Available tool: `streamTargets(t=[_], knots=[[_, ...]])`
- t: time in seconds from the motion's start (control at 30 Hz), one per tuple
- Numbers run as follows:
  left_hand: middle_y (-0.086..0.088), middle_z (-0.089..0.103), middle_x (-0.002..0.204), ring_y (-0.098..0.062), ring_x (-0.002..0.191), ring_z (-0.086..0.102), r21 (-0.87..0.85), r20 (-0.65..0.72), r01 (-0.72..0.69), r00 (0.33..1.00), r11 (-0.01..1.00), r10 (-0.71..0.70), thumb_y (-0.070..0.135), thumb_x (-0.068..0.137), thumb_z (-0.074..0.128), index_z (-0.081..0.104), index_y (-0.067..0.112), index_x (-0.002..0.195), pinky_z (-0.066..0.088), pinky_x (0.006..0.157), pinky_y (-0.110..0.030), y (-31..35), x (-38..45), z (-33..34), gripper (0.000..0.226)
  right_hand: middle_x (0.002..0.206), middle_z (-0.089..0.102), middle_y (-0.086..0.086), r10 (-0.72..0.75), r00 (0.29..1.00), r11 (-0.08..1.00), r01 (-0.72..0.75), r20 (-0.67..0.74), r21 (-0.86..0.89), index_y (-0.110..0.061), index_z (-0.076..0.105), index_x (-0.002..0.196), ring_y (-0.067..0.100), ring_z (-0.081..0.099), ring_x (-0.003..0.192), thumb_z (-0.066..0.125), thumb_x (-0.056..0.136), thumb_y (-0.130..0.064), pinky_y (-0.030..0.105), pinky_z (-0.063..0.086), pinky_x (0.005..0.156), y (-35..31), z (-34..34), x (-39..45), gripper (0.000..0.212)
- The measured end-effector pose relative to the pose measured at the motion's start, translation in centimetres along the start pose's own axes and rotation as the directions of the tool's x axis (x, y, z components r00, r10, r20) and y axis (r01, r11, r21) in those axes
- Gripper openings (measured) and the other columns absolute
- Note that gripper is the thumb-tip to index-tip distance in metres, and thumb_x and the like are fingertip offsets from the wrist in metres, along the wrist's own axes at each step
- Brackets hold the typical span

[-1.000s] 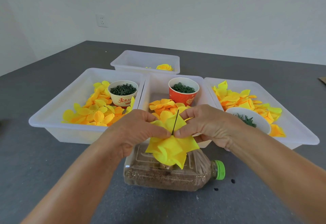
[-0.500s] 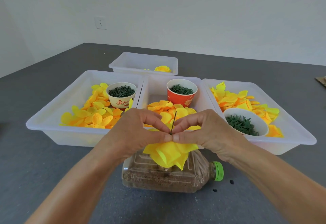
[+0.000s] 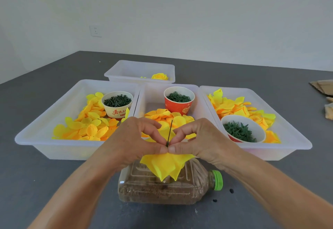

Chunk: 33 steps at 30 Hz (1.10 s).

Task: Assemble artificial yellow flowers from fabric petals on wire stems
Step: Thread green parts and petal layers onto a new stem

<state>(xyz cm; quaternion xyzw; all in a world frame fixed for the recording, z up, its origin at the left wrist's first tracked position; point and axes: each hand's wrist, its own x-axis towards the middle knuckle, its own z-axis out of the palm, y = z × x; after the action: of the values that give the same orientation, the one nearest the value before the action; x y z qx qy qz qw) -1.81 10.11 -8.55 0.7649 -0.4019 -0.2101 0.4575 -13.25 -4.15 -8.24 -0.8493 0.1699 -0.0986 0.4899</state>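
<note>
On the table (image 3: 45, 183), trays (image 3: 36, 138) of loose petals (image 3: 86, 128) at 10, 12 and 2 o'clock show plenty left; one finished flower (image 3: 159, 76) lies at 12. Over the bottle (image 3: 162, 191), left hand (image 3: 133, 142) and right hand (image 3: 200, 140) pinch a half-built bloom (image 3: 165, 165) on the wire (image 3: 169, 131).

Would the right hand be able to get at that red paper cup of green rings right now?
Probably yes: the red paper cup stands open-topped just beyond the right hand, nothing between. But its fingers pinch the wire stem, so they must let go first.
</note>
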Motion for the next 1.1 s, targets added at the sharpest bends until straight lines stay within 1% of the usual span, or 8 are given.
streamTargets(t=[0.2, 0.3, 0.37, 0.47, 0.63, 0.8, 0.97, 1.1], knots=[[0.013, 0.067, 0.104, 0.015, 0.099, 0.054, -0.062, 0.097, 0.002, 0.995, 0.998, 0.004, 0.014, 0.063, 0.084, 0.077, 0.029, 0.068, 0.039, 0.081, -0.016, 0.1, 0.6, -0.1, 0.016, 0.093, 0.073, 0.009, 0.035, 0.999, 0.989, -0.040, 0.042, 0.139, -0.016, 0.074, 0.072, 0.010, 0.066, 0.085, 0.078, 0.074, -0.012, 0.017, 0.050, 0.076, 0.0, -2.0, 0.7, 0.006], [0.014, 0.068, 0.104, 0.015, 0.105, 0.053, -0.065, 0.143, 0.000, 0.990, 0.998, 0.009, 0.029, 0.055, 0.086, 0.077, 0.029, 0.070, 0.040, 0.089, -0.019, 0.4, 0.7, 0.1, 0.018, 0.070, 0.071, 0.000, 0.043, 0.973, 0.991, -0.014, -0.227, 0.130, -0.018, 0.073, 0.069, 0.005, 0.060, 0.070, 0.077, 0.075, -0.011, 0.008, 0.044, 0.059, 1.3, -4.8, 2.8, 0.010], [0.014, 0.069, 0.104, 0.015, 0.105, 0.053, -0.077, 0.141, 0.000, 0.990, 0.997, 0.011, 0.036, 0.050, 0.079, 0.077, 0.030, 0.070, 0.041, 0.092, -0.021, 0.5, 0.9, 0.0, 0.021, 0.079, 0.071, -0.002, -0.008, 0.890, 0.990, -0.057, -0.457, -0.129, -0.017, 0.073, 0.076, 0.012, 0.059, 0.082, 0.073, 0.078, -0.014, 0.012, 0.045, 0.069, 3.2, -7.4, 4.7, 0.004], [0.013, 0.071, 0.100, 0.008, 0.103, 0.058, -0.129, 0.167, 0.015, 0.986, 0.992, 0.007, 0.034, 0.050, 0.089, 0.077, 0.025, 0.074, 0.048, 0.089, -0.021, 0.5, 1.0, -0.1, 0.028, 0.123, 0.061, 0.000, -0.036, 0.858, 0.719, -0.334, -0.513, -0.609, -0.020, 0.064, 0.115, 0.024, 0.045, 0.120, 0.066, 0.083, -0.019, 0.034, 0.037, 0.099, 6.3, -11.3, 7.1, 0.033], [0.012, 0.071, 0.103, -0.001, 0.100, 0.064, -0.276, 0.233, 0.034, 0.972, 0.961, 0.033, 0.021, 0.054, 0.077, 0.077, 0.018, 0.083, 0.049, 0.073, -0.010, 0.3, 1.6, -0.1, 0.030, 0.129, 0.051, 0.000, 0.079, 0.893, 0.231, -0.449, -0.443, -0.863, -0.026, 0.051, 0.128, 0.025, 0.038, 0.119, 0.047, 0.088, -0.011, 0.035, 0.035, 0.089, 9.9, -13.4, 9.3, 0.043], [0.008, 0.068, 0.115, -0.007, 0.108, 0.061, -0.289, 0.324, 0.005, 0.942, 0.957, 0.092, 0.013, 0.059, 0.081, 0.074, 0.021, 0.095, 0.046, 0.077, -0.007, 0.2, 2.3, -0.4, 0.038, 0.102, 0.057, -0.004, 0.018, 0.905, 0.091, -0.424, -0.424, -0.901, -0.026, 0.060, 0.109, 0.018, 0.042, 0.097, 0.043, 0.092, -0.010, 0.031, 0.029, 0.076, 11.5, -13.5, 10.1, 0.029], [-0.004, 0.062, 0.125, -0.015, 0.119, 0.055, -0.330, 0.380, -0.031, 0.910, 0.943, 0.163, 0.000, 0.066, 0.062, 0.066, 0.015, 0.114, 0.047, 0.095, -0.027, -0.3, 2.9, -1.1, 0.050, 0.063, 0.029, -0.007, -0.038, 0.900, 0.062, -0.432, -0.435, -0.900, -0.022, 0.048, 0.076, 0.016, 0.035, 0.078, 0.044, 0.093, -0.007, 0.029, 0.026, 0.070, 11.8, -13.9, 9.9, 0.023], [-0.003, 0.065, 0.121, -0.016, 0.119, 0.056, -0.300, 0.357, -0.046, 0.921, 0.953, 0.157, -0.010, 0.068, 0.050, 0.064, 0.011, 0.115, 0.044, 0.100, -0.035, -0.1, 3.6, -1.5, 0.053, 0.067, 0.042, -0.008, -0.101, 0.896, 0.074, -0.427, -0.433, -0.901, -0.026, 0.055, 0.090, 0.017, 0.052, 0.087, 0.041, 0.099, -0.022, 0.027, 0.025, 0.071, 12.0, -14.0, 9.7, 0.017]])
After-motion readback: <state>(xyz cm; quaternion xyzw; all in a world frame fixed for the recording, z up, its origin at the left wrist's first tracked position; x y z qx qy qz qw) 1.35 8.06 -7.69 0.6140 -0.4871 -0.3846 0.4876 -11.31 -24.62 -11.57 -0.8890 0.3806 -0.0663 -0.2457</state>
